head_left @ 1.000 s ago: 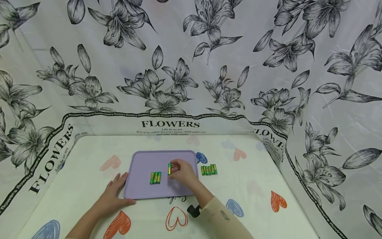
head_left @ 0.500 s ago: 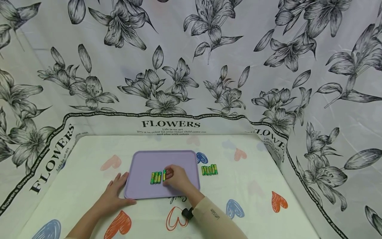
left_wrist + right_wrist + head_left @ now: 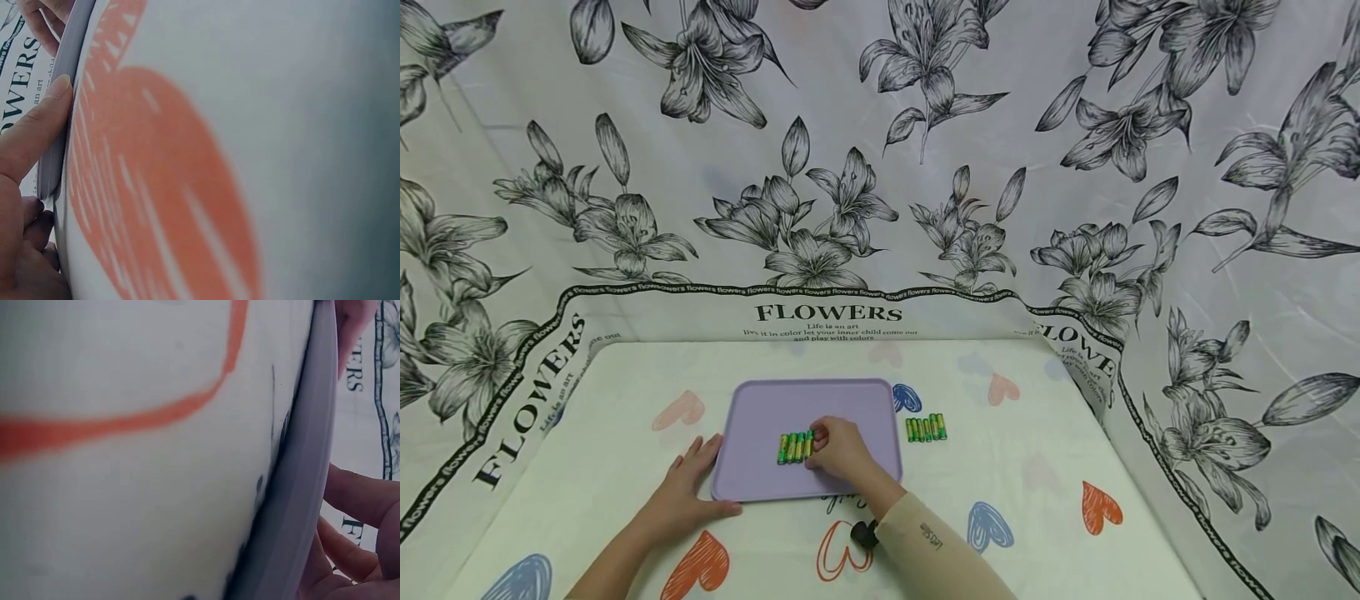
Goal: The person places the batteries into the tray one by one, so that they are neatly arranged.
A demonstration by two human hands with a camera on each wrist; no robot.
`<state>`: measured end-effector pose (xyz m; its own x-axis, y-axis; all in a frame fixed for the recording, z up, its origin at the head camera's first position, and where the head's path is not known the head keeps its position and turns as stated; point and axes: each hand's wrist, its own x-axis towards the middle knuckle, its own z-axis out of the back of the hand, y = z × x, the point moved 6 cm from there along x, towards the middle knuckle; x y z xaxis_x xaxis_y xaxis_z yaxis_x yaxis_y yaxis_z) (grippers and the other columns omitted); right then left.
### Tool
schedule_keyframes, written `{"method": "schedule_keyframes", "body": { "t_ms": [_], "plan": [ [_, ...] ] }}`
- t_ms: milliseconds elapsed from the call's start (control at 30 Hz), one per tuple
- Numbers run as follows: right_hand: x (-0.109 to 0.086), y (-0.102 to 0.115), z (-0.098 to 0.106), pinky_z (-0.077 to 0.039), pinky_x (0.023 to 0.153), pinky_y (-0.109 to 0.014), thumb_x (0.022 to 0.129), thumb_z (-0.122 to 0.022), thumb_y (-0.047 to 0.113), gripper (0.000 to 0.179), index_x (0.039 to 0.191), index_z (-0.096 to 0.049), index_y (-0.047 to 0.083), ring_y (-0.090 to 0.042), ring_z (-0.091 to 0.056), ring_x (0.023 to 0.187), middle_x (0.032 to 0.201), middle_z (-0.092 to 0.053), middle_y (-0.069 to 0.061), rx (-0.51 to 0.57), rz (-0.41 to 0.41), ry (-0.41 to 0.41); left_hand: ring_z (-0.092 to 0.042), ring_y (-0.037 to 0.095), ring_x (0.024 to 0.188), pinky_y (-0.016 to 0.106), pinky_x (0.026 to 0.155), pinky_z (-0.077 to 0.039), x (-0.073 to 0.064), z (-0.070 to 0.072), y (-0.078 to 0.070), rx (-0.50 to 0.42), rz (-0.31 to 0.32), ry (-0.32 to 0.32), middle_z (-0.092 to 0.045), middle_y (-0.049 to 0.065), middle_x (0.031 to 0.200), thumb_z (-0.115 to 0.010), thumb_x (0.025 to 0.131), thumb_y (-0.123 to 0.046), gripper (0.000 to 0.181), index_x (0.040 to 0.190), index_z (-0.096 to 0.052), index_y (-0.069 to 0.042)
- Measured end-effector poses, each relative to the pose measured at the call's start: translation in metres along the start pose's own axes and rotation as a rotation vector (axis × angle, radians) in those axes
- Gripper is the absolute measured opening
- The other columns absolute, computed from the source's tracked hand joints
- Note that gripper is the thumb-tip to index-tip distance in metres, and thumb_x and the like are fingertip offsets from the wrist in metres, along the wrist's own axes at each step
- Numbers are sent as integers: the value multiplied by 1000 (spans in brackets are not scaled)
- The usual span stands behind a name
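On the purple tray (image 3: 865, 396), several green-and-yellow batteries (image 3: 790, 448) stand side by side in a short row. My right hand (image 3: 842, 454) pinches one more battery (image 3: 809, 444) between thumb and fingers, at the right end of that row. My left hand (image 3: 681, 487) rests at the tray's left front corner, fingers spread along the side and thumb touching the front edge. In the left wrist view the thumb (image 3: 47, 115) meets the tray rim (image 3: 69, 56). The right wrist view has the tray wall (image 3: 306, 462) hiding the battery, with my right fingers (image 3: 356, 494) behind it.
Several more batteries (image 3: 927, 427) lie in a row on the cloth right of the tray. The white tablecloth (image 3: 1037, 467) carries printed hearts. A flower-print curtain (image 3: 955, 333) encloses the back and sides. A small black object (image 3: 864, 534) sits at the right sleeve.
My right hand has moved left and slightly down with its battery, from apart to the right end of the row on the tray. The left hand has stayed put.
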<state>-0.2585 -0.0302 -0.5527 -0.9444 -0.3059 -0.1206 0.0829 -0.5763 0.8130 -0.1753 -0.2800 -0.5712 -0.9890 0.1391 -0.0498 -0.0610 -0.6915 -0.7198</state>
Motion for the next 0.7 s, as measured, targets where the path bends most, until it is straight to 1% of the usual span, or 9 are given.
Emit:
{"method": "schedule_keyframes", "body": {
  "t_ms": [200, 367, 467, 633, 700],
  "plan": [
    [-2, 2, -4, -52, 68, -21, 70, -91, 2, 54, 119, -68, 4, -4, -53, 72, 85, -63, 2, -15, 12, 10, -4, 57, 150, 75, 117, -5, -2, 0, 2, 3, 5, -4, -13, 29, 165, -89, 65, -53, 126, 161, -21, -8],
    [-5, 3, 0, -53, 71, -22, 70, -90, 0, 62, 127, -65, 3, -5, -55, 75, 89, -64, 1, 17, 27, 10, -6, 54, 151, 72, 120, -3, 0, 0, 2, 7, -11, -10, -17, 28, 165, -89, 65, -53, 126, 161, -22, -7],
    [-8, 3, 5, -54, 71, -22, 71, -88, -2, 63, 129, -64, 3, -7, -59, 78, 92, -66, -1, 27, 48, -12, -6, 52, 152, 69, 122, -1, 0, 0, 2, 8, -17, -10, -19, 28, 164, -89, 65, -53, 126, 160, -22, -5],
    [-12, 1, 17, -56, 73, -21, 74, -82, -5, 59, 129, -63, 2, -14, -64, 86, 99, -68, -7, 37, 88, -58, -5, 54, 151, 72, 120, -3, -1, -1, 3, 8, -2, -9, -16, 28, 165, -89, 64, -52, 126, 161, -22, -7],
    [-14, -2, 23, -56, 76, -21, 76, -82, -2, 58, 130, -63, 4, -14, -65, 89, 103, -68, -7, 51, 82, -72, -5, 55, 150, 74, 119, -4, -2, -1, 2, 3, 4, -6, -15, 29, 165, -90, 64, -51, 126, 161, -22, -7]
  ]
}}
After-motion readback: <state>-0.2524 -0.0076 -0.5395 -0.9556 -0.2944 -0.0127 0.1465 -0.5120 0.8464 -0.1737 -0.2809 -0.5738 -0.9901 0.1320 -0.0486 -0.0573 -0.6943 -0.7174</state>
